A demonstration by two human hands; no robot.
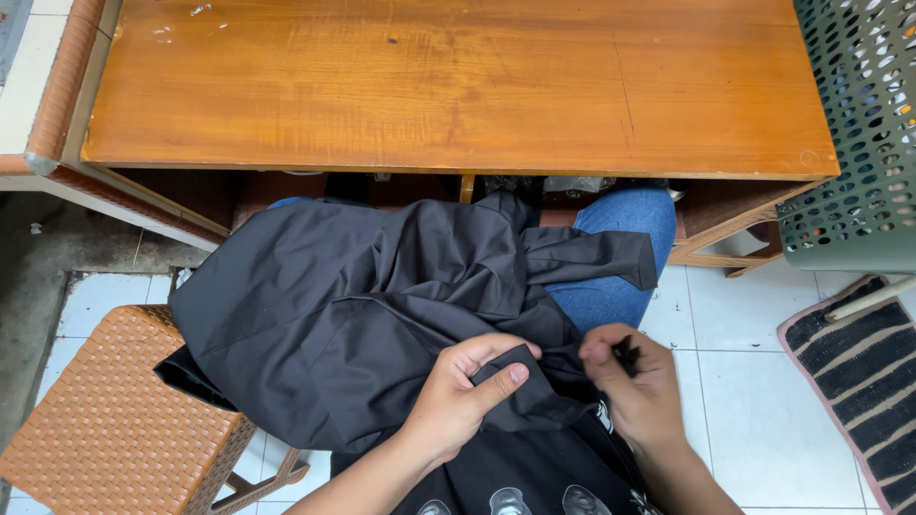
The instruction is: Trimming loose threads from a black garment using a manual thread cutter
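A dark grey shirt [363,305] lies crumpled across my lap, one short sleeve sticking out to the right over my blue jeans [620,248]. My left hand [463,391] pinches a fold of the shirt's edge between thumb and fingers. My right hand [634,386] grips a small bunch of the same dark fabric just to the right. The two hands are close together at the garment's near edge. Part of the shirt hangs off my left knee.
A wooden table [458,86] stretches across in front of me, my knees under its edge. A woven brown stool [114,420] stands at my left. A green perforated basket [859,133] is at the right, with a striped mat [863,372] on the white tiled floor.
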